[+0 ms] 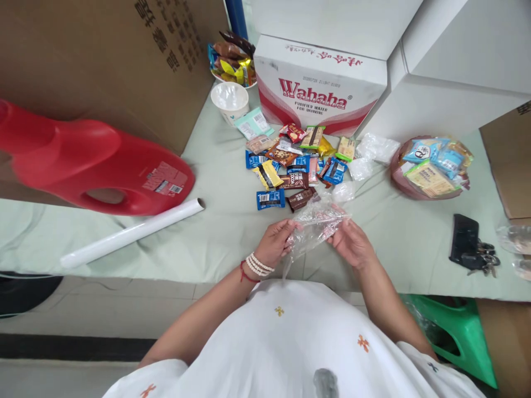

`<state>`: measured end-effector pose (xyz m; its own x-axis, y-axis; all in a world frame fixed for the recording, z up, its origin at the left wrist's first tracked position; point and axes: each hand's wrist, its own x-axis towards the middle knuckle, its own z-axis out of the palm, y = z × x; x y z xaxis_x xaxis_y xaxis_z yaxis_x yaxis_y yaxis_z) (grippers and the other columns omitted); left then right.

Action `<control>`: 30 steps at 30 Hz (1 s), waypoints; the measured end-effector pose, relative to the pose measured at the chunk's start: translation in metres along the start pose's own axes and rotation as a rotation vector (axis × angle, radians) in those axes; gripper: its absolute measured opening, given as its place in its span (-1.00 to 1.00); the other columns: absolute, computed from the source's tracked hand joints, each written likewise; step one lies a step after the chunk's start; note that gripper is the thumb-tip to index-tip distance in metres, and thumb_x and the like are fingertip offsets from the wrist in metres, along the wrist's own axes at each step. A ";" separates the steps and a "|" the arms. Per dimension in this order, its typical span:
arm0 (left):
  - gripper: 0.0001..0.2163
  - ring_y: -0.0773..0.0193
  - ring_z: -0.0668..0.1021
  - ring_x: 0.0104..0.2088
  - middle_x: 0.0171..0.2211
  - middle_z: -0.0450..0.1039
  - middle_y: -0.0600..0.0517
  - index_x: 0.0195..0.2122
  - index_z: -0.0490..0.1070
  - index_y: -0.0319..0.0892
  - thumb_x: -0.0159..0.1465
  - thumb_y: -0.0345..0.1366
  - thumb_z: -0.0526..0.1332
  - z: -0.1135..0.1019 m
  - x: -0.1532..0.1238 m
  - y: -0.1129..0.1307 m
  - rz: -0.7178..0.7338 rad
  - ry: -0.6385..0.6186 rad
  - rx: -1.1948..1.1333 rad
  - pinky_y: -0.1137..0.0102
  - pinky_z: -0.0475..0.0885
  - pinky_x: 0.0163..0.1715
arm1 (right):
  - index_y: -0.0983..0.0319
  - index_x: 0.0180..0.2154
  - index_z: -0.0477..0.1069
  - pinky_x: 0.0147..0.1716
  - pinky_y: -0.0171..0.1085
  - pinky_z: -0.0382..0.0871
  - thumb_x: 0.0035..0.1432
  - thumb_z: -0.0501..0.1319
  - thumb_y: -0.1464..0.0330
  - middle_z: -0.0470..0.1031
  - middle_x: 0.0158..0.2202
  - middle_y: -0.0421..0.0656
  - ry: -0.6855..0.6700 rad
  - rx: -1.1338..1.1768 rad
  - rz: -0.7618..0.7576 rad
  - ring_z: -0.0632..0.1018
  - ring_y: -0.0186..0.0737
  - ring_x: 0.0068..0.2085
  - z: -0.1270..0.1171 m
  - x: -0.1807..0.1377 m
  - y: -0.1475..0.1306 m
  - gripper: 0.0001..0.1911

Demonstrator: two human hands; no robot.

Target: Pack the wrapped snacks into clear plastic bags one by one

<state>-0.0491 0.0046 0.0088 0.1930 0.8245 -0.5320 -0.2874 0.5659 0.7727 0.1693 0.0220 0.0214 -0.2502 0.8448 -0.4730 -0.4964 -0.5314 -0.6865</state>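
Clear plastic bag was stretched between both hands, just nearside of the snack packets. Left hand had fingers pinched on one edge, right hand on the other. Probably light, limp, slippery, tearable; best held by edges. Box read "Wahaha", "PURIFIED WATER FOR DRINKING"; brown wrapper, "COCOA".

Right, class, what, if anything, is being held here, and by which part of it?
A clear plastic bag, held at opposite sides: the left hand grips one side, the right hand the other.
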 end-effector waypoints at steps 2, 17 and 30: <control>-0.46 0.46 0.09 -0.68 -0.68 0.04 0.24 -0.23 0.55 -0.18 0.15 0.26 0.31 -0.006 0.000 0.000 0.019 -0.013 0.021 0.48 0.03 -0.70 | 0.11 -0.04 0.53 -0.51 -0.44 0.33 -0.10 0.58 0.19 0.58 -0.29 -0.25 -0.051 -0.022 0.059 0.36 -0.49 -0.53 0.002 -0.002 0.004 -0.44; -0.47 0.28 0.46 -0.48 -0.56 0.38 0.06 -0.52 0.41 -0.18 0.22 0.26 0.18 -0.004 -0.001 -0.008 0.096 0.097 0.352 0.39 0.32 -0.46 | 0.22 -0.37 0.48 -0.67 -0.47 0.09 -0.08 0.57 0.29 0.27 -0.55 -0.36 0.143 -0.050 -0.019 0.08 -0.55 -0.62 -0.003 -0.004 -0.005 -0.67; -0.56 0.30 0.48 -0.41 -0.48 0.52 0.03 -0.45 0.47 -0.23 0.10 0.12 0.40 0.006 -0.009 -0.017 0.115 -0.045 0.204 0.38 0.39 -0.31 | 0.15 -0.10 0.53 -0.23 -0.17 0.57 -0.02 0.44 -0.12 0.58 -0.08 -0.07 0.204 -0.344 -0.065 0.58 -0.12 -0.13 0.006 -0.030 0.020 -0.40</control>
<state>-0.0402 -0.0128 0.0028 0.2130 0.8803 -0.4239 -0.1157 0.4535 0.8837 0.1620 -0.0138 0.0248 -0.0398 0.8659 -0.4987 -0.1904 -0.4965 -0.8469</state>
